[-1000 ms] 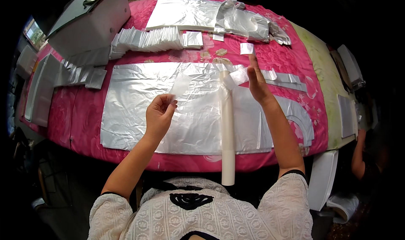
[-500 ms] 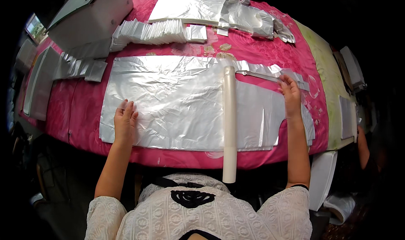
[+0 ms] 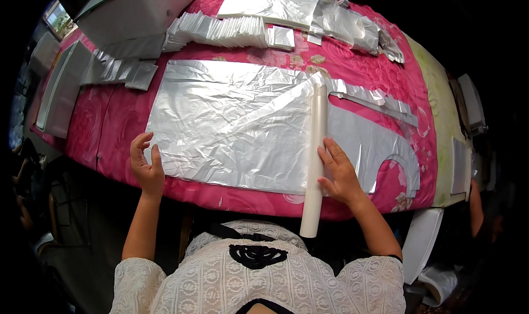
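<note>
A wide stack of thin, silvery plastic sheets (image 3: 231, 126) lies across the cloth before me, with narrow strips and a curved cut-out at its right end. Across it, front to back, rests a long whitish tube (image 3: 317, 132), its near end jutting past the table edge. My right hand (image 3: 340, 170) is at the tube's right side, fingers spread and fingertips against or very near it. By the stack's front left corner, my left hand (image 3: 146, 162) is raised with fingers bent and thumb apart, holding nothing.
Behind lie a row of small folded silvery packets (image 3: 220, 31) and another sheet stack (image 3: 270, 5) with crumpled pieces. Large white boxes (image 3: 138, 16) stand at the back left, a white bin (image 3: 61, 90) at the left. Pink flowered cloth (image 3: 124, 121) covers the table. Another person's arm (image 3: 476, 206) shows far right.
My right hand has left the strip at the sheets' right end and come down to the tube. My left hand has moved left, off the sheets. The view has shifted slightly.
</note>
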Demonstrator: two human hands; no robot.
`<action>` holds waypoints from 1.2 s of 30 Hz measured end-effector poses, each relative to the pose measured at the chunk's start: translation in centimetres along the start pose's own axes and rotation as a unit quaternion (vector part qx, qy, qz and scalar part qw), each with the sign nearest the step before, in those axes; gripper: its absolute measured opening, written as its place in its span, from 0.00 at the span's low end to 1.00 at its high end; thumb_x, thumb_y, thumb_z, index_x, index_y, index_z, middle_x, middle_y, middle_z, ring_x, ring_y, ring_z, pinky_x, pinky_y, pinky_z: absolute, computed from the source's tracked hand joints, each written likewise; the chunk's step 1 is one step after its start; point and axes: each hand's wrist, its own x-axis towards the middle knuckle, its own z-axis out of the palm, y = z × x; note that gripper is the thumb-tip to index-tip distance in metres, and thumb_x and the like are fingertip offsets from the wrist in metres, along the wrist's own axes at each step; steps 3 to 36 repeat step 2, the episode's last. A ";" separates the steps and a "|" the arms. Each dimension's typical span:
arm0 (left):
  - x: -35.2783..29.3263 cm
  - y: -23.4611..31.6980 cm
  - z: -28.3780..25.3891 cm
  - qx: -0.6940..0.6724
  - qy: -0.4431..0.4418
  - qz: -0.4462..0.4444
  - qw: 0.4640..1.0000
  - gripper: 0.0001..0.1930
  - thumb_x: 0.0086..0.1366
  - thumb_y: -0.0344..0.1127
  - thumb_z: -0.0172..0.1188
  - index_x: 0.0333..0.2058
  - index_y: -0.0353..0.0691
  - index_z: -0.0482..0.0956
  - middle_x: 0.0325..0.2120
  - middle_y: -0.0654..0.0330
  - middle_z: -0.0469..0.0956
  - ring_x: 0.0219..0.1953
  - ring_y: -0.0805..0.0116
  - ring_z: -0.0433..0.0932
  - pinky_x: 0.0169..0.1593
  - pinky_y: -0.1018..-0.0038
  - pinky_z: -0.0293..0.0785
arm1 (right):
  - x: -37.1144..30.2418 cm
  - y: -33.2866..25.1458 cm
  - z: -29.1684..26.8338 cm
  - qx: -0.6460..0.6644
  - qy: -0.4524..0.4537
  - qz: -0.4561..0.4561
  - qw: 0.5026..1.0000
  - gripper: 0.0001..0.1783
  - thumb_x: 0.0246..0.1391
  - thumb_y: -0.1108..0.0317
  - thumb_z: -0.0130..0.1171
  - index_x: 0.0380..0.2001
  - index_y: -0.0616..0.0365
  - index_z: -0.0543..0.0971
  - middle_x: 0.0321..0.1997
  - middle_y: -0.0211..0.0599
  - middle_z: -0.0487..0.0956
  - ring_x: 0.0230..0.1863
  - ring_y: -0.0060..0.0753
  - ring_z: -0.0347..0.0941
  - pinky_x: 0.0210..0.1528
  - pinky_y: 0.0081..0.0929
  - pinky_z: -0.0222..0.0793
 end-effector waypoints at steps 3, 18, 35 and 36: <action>-0.3 0.5 0.2 0.029 -0.047 0.027 0.998 0.15 0.59 0.27 0.53 0.46 0.40 0.71 0.44 0.59 0.73 0.49 0.66 0.69 0.53 0.73 0.61 | 0.1 0.1 0.0 0.001 0.000 -0.009 1.000 0.35 0.53 0.46 0.52 0.57 0.58 0.65 0.65 0.51 0.57 0.65 0.53 0.52 0.65 0.41 0.48; -0.3 0.5 0.2 0.029 -0.047 0.027 0.998 0.15 0.59 0.27 0.53 0.46 0.40 0.71 0.44 0.59 0.73 0.49 0.66 0.69 0.53 0.73 0.61 | 0.1 0.1 0.0 0.001 0.000 -0.009 1.000 0.35 0.53 0.46 0.52 0.57 0.58 0.65 0.65 0.51 0.57 0.65 0.53 0.52 0.65 0.41 0.48; -0.3 0.5 0.2 0.029 -0.047 0.027 0.998 0.15 0.59 0.27 0.53 0.46 0.40 0.71 0.44 0.59 0.73 0.49 0.66 0.69 0.53 0.73 0.61 | 0.1 0.1 0.0 0.001 0.000 -0.009 1.000 0.35 0.53 0.46 0.52 0.57 0.58 0.65 0.65 0.51 0.57 0.65 0.53 0.52 0.65 0.41 0.48; -0.3 0.5 0.2 0.029 -0.047 0.027 0.998 0.15 0.59 0.27 0.53 0.46 0.40 0.71 0.44 0.59 0.73 0.49 0.66 0.69 0.53 0.73 0.61 | 0.1 0.1 0.0 0.001 0.000 -0.009 1.000 0.35 0.53 0.46 0.52 0.57 0.58 0.65 0.65 0.51 0.57 0.65 0.53 0.52 0.65 0.41 0.48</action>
